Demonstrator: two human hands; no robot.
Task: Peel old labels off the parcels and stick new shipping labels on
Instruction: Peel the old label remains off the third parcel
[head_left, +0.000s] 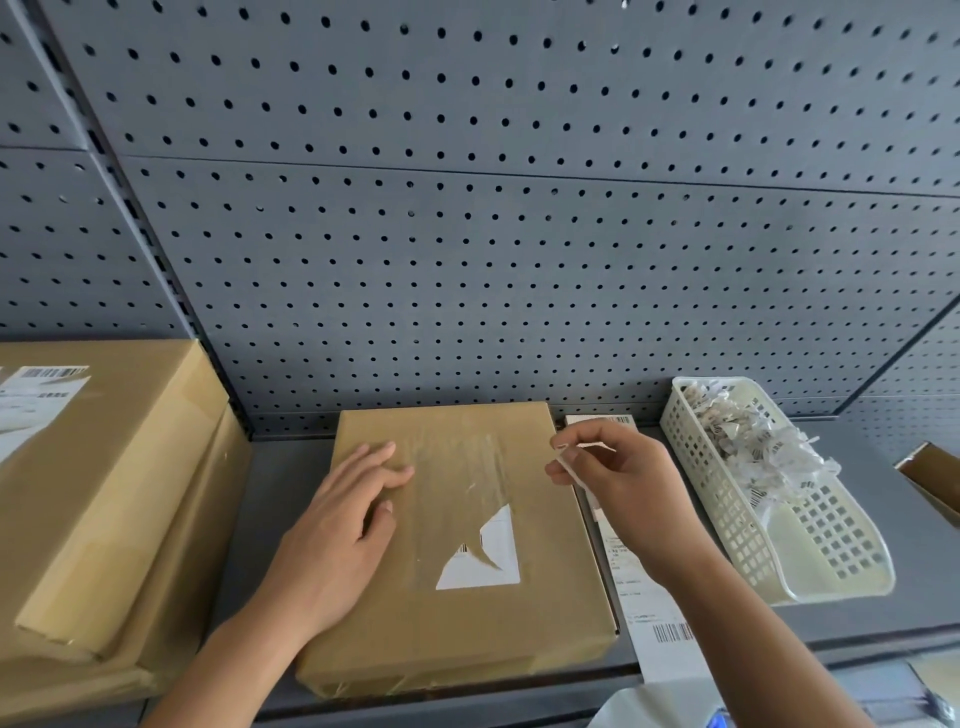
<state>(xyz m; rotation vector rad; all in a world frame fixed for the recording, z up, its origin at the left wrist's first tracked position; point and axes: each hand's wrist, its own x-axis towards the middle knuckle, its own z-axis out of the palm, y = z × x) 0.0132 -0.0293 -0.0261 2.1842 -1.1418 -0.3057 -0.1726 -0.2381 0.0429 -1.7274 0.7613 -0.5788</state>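
The brown parcel (457, 613) lies on the grey shelf (260, 493). The left hand (337, 535) rests flat on it, fingers straight. The right hand (618, 488), over its right edge, pinches a torn label scrap (571, 475). A ragged label remnant (488, 561) clings near-right. A new label strip (660, 634) beside it shows a barcode; its print is unreadable

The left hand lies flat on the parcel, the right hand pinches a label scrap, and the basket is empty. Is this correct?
No: the head view shows the basket holding a heap of torn scraps. The rest is right: the left hand lies flat on the parcel and the right hand pinches a label scrap.
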